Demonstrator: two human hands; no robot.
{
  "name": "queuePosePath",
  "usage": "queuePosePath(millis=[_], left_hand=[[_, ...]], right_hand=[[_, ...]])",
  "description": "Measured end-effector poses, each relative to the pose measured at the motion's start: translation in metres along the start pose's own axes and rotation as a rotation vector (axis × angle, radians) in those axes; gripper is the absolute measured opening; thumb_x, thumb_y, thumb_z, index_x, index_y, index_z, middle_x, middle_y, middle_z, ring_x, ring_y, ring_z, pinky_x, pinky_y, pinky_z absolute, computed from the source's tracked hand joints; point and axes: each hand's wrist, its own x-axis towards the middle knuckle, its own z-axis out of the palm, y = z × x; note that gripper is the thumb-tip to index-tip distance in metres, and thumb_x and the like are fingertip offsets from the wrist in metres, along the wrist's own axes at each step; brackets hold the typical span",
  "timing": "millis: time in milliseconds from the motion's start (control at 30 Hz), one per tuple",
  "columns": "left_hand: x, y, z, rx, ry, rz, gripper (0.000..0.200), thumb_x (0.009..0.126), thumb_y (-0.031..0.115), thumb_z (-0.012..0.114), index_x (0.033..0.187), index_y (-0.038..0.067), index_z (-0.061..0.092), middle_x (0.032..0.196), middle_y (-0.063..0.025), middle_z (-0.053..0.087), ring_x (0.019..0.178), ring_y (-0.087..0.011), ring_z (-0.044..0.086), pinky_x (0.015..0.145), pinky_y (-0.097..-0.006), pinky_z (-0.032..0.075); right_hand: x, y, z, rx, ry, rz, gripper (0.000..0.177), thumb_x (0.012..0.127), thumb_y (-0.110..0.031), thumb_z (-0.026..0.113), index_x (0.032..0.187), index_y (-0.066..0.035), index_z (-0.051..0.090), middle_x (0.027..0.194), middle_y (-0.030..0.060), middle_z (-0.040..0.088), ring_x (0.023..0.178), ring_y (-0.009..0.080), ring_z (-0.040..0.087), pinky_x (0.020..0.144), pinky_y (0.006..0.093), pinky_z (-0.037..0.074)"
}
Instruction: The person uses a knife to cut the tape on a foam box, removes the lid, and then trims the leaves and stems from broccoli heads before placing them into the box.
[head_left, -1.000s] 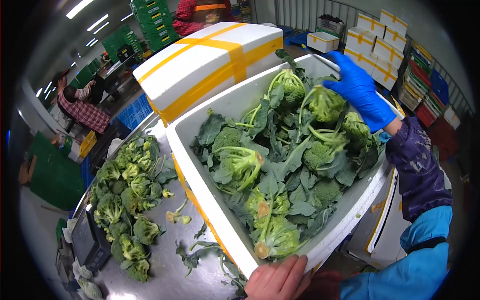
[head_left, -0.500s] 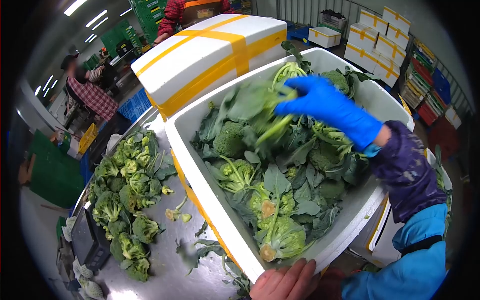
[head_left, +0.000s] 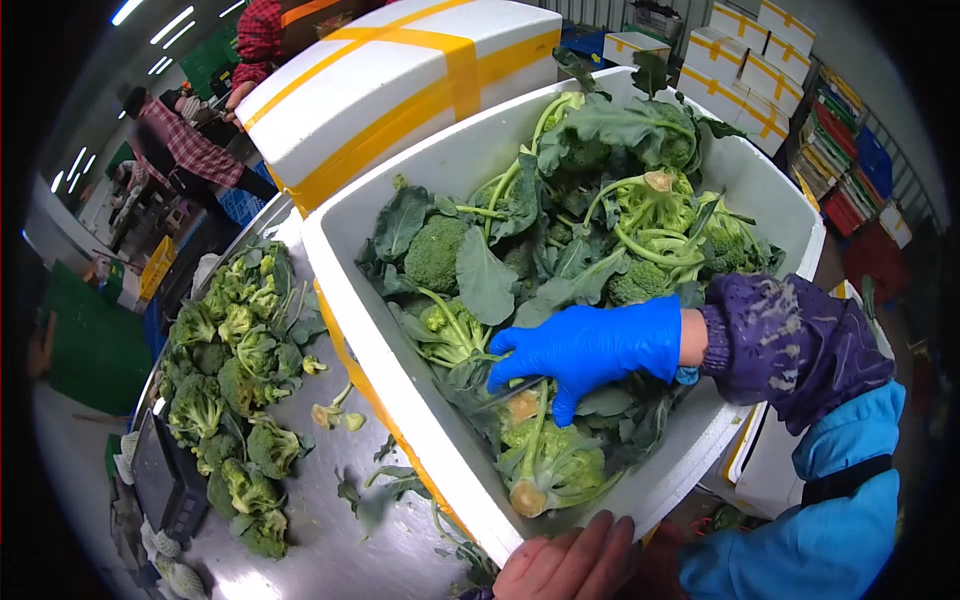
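The white foam box (head_left: 345, 300) stands open and tilted on the metal table (head_left: 320, 530). It is filled with broccoli (head_left: 436, 252): whole heads with their long stems and big dark leaves, lying every way, some with the cut stem end up.

The right hand (head_left: 590, 348), in a blue glove, reaches into the near part of the box. Its fingers are spread and curved down onto the leaves, just above a broccoli head (head_left: 548, 466) that lies stem-end toward the near rim. I cannot tell whether the fingers close round a stem. The left hand (head_left: 568, 566) is bare. It lies flat with straight fingers against the outside of the box's near rim and grips nothing.

Behind the open box and touching it is a closed foam box (head_left: 390, 70) bound with yellow tape. Left of the open box, a pile of trimmed broccoli (head_left: 225, 370) lies loose on the table, with scraps of leaf and stem beside it. More taped boxes (head_left: 755, 65) are stacked at the back right.
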Motion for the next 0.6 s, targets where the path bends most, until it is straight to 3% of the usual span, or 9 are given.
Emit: queuePosePath(millis=[233,300,367,433,500,567,600], left_hand=[[0.005,-0.006,-0.005,-0.026,-0.012,0.021,0.034,0.067,0.018,0.073,0.098,0.007,0.063,0.092,-0.0065,0.062,0.069,-0.0166,0.059,0.056,-0.0254,0.044],[0.002,-0.007,0.0,-0.039,-0.019,0.036,0.034,0.067,0.018,0.073,0.098,0.007,0.063,0.091,-0.0063,0.062,0.069,-0.0165,0.059,0.056,-0.0254,0.044],[-0.002,-0.007,0.008,-0.016,0.089,0.045,0.035,0.068,0.018,0.073,0.099,0.008,0.063,0.091,-0.0061,0.062,0.068,-0.0165,0.059,0.057,-0.0256,0.044],[0.004,-0.004,-0.001,-0.033,0.054,0.028,0.035,0.067,0.019,0.073,0.099,0.008,0.063,0.09,-0.0059,0.062,0.066,-0.0165,0.058,0.057,-0.0257,0.044],[0.007,-0.004,-0.006,-0.002,-0.04,0.024,0.035,0.067,0.019,0.074,0.099,0.008,0.063,0.09,-0.0057,0.062,0.065,-0.0165,0.058,0.057,-0.0256,0.044],[0.007,-0.004,-0.005,-0.001,-0.04,0.025,0.035,0.067,0.019,0.074,0.099,0.008,0.063,0.09,-0.0056,0.063,0.065,-0.0163,0.058,0.057,-0.0254,0.044],[0.007,-0.004,-0.005,0.003,-0.037,0.029,0.035,0.067,0.019,0.074,0.098,0.008,0.063,0.089,-0.0056,0.063,0.066,-0.0161,0.058,0.057,-0.0251,0.044]], right_hand=[[-0.028,-0.012,-0.035,-0.323,0.03,0.076,0.063,0.058,-0.042,0.076,0.11,-0.019,0.051,0.096,0.0098,0.052,0.078,0.0339,0.058,0.063,0.0432,0.047],[-0.055,-0.008,-0.055,-0.384,0.327,0.209,0.061,0.057,-0.044,0.076,0.108,-0.017,0.054,0.093,0.0088,0.055,0.078,0.0336,0.059,0.063,0.0399,0.048],[-0.079,0.01,-0.069,-0.421,0.665,0.174,0.056,0.058,-0.046,0.075,0.1,-0.014,0.058,0.087,0.0107,0.06,0.08,0.0318,0.06,0.066,0.0397,0.048],[-0.102,0.021,-0.086,-0.461,0.861,0.313,0.056,0.061,-0.043,0.076,0.104,-0.012,0.058,0.089,0.0103,0.062,0.081,0.0257,0.062,0.068,0.0347,0.049],[-0.123,0.049,-0.101,-0.29,1.028,0.393,0.056,0.066,-0.04,0.076,0.111,-0.01,0.057,0.086,0.0094,0.063,0.079,0.0202,0.062,0.07,0.0311,0.049],[-0.141,0.035,-0.121,-0.025,1.025,0.549,0.056,0.069,-0.037,0.075,0.114,-0.009,0.056,0.079,0.0069,0.062,0.074,0.016,0.06,0.067,0.03,0.048],[-0.151,0.048,-0.128,-0.029,1.008,0.685,0.059,0.071,-0.031,0.074,0.121,-0.008,0.052,0.088,0.0073,0.063,0.076,0.012,0.059,0.066,0.0271,0.048]])
